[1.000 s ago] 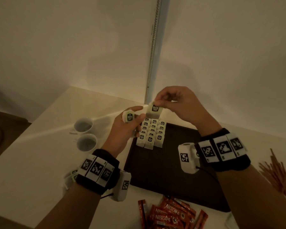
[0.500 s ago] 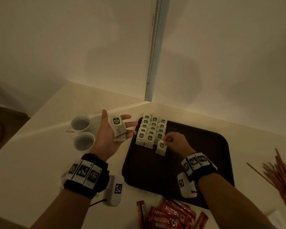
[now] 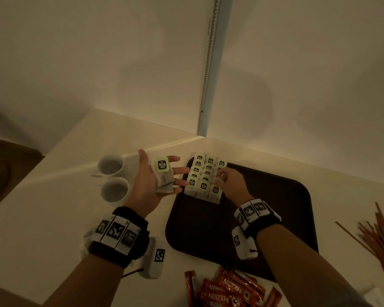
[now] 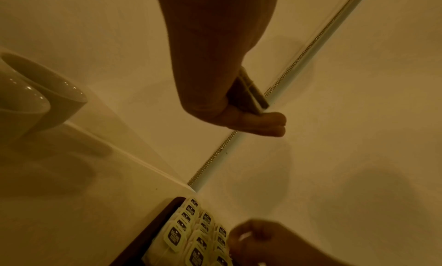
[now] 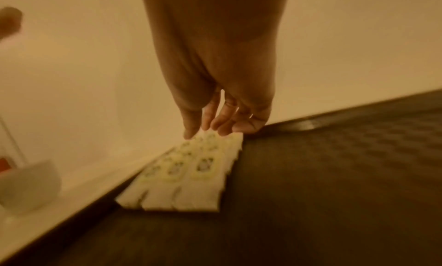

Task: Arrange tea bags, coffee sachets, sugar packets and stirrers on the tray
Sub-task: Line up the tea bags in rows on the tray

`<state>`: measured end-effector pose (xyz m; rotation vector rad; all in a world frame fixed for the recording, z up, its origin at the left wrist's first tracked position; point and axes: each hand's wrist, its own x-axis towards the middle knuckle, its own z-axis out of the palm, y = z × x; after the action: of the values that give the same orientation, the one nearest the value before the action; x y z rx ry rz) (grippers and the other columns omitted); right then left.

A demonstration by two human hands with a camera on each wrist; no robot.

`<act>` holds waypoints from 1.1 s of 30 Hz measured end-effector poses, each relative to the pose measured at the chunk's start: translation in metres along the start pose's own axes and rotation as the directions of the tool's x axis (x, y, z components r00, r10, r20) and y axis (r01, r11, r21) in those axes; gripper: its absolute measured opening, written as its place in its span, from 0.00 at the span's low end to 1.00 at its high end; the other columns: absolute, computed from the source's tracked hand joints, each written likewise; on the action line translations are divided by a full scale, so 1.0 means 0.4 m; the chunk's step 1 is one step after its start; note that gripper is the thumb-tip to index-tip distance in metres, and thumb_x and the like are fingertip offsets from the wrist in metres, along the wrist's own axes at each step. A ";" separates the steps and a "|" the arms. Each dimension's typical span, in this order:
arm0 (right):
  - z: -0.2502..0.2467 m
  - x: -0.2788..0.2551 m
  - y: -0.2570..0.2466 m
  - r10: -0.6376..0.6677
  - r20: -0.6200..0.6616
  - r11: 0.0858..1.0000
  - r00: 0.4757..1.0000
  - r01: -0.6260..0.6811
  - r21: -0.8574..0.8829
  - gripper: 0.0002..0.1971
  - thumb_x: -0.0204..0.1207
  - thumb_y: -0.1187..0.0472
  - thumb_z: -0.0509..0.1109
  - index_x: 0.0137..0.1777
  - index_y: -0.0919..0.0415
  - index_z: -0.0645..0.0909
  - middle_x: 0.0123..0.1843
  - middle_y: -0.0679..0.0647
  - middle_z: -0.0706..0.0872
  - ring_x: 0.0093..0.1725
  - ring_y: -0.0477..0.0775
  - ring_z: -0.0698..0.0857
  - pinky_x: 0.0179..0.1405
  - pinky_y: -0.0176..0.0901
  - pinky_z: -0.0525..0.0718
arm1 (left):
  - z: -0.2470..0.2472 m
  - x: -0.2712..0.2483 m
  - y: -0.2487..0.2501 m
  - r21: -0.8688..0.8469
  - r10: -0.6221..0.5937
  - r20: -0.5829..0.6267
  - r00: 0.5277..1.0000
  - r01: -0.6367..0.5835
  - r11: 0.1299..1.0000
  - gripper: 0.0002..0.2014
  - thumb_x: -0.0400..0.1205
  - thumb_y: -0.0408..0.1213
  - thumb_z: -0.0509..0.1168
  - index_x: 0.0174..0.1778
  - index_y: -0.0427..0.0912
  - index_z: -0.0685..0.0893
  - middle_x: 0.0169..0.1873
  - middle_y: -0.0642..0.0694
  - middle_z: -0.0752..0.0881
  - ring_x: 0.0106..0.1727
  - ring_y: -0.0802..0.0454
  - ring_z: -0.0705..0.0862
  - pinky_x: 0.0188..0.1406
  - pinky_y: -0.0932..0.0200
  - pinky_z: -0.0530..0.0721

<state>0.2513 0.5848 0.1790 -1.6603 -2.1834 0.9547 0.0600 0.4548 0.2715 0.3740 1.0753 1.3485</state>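
My left hand lies palm up beside the tray's left edge, fingers straight, with a few spare tea bags resting loose across them. My right hand hovers over the rows of tea bags packed into the tray's far left corner, fingers bent down toward the right-hand column; the right wrist view is blurred, so I cannot tell whether they touch a bag or pinch nothing.

These bags are light, limp paper pouches on thin strings. I judge they will slide or flip at a careless nudge, so the stiff card tag is the best place to pinch. The tags read "McCoy teas".

The coffee sachets lie off the tray at the table's near edge, red and printed "NESCAFE". The stirrers lie heaped toward the table's right edge. Two cups stand left of my left hand.
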 end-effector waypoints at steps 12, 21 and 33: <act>-0.185 -0.112 -0.386 -0.560 0.057 0.798 0.827 0.519 0.307 0.01 0.73 0.59 0.75 0.43 0.53 0.86 0.41 0.43 0.83 0.42 0.41 0.80 0.38 0.28 0.78 | 0.074 -0.033 0.029 0.128 0.142 0.125 0.982 -0.158 0.979 0.38 0.78 0.70 0.35 0.57 0.53 0.84 0.45 0.35 0.88 0.30 0.44 0.86 0.19 0.64 0.78; -0.309 -0.175 -0.478 -0.700 -0.051 0.707 0.712 0.702 0.092 0.03 0.72 0.59 0.75 0.43 0.55 0.90 0.37 0.49 0.90 0.34 0.44 0.83 0.37 0.38 0.81 | 0.090 -0.082 0.039 0.238 0.473 0.095 0.876 -0.482 0.843 0.07 0.72 0.37 0.75 0.45 0.46 0.88 0.39 0.47 0.88 0.32 0.52 0.84 0.23 0.63 0.78; -0.339 -0.209 -0.520 -0.752 -0.018 0.659 0.659 0.752 -0.002 0.04 0.73 0.57 0.74 0.44 0.54 0.89 0.37 0.47 0.89 0.35 0.40 0.82 0.38 0.33 0.78 | 0.117 -0.115 0.066 0.158 0.491 0.127 0.862 -0.506 0.848 0.07 0.71 0.37 0.71 0.39 0.54 0.91 0.40 0.50 0.90 0.29 0.55 0.84 0.21 0.64 0.78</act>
<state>0.1926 0.5255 0.4274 -0.5753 -2.4831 0.6684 0.0877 0.4361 0.3340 0.8922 1.0788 1.6759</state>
